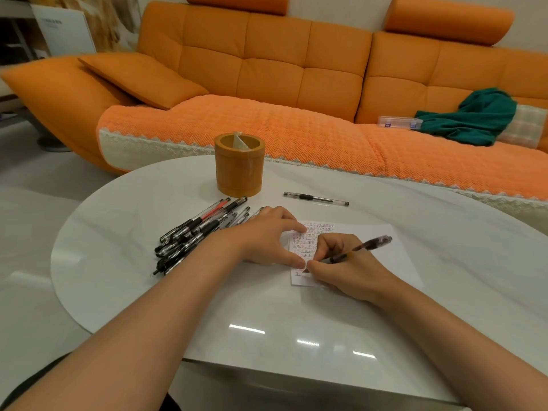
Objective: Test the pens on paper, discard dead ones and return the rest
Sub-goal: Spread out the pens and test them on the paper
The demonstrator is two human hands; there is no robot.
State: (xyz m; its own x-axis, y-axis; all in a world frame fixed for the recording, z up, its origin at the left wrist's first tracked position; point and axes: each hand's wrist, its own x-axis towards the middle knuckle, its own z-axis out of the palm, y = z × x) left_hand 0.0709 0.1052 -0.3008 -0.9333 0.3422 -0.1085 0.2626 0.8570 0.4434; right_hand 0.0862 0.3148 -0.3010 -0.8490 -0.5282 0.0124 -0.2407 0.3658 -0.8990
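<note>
A dark pen [360,247] is pinched near its tip by the curled thumb and fingers of the right hand [341,268], and its point is set on the sheet of paper [385,262] just below and left of the grip. The left hand [267,238] is laid flat with straight fingers on the paper's edge, just left of the grip, and nothing is held in it. The part of the sheet beyond the grip is filled with rows of small black and red marks, so a good many pens are judged to have been tested, and the test of the pen in hand is judged to be under way. Further left of the grip, past the left hand, a loose pile of pens [195,232] lies on the white table [267,321]; whether these are tested or waiting cannot be told. One capped pen [315,199] lies alone beyond the grip, well apart from the pile. The round wooden pen holder [239,170] stands beyond and left of the grip; a pale divider is seen inside and no pens, though its bottom is hidden, so the returning is judged to be wholly left. No bin is seen. Far beyond and right of the grip, a clear plastic case [398,123] lies on the sofa [296,69]; its contents cannot be made out.
</note>
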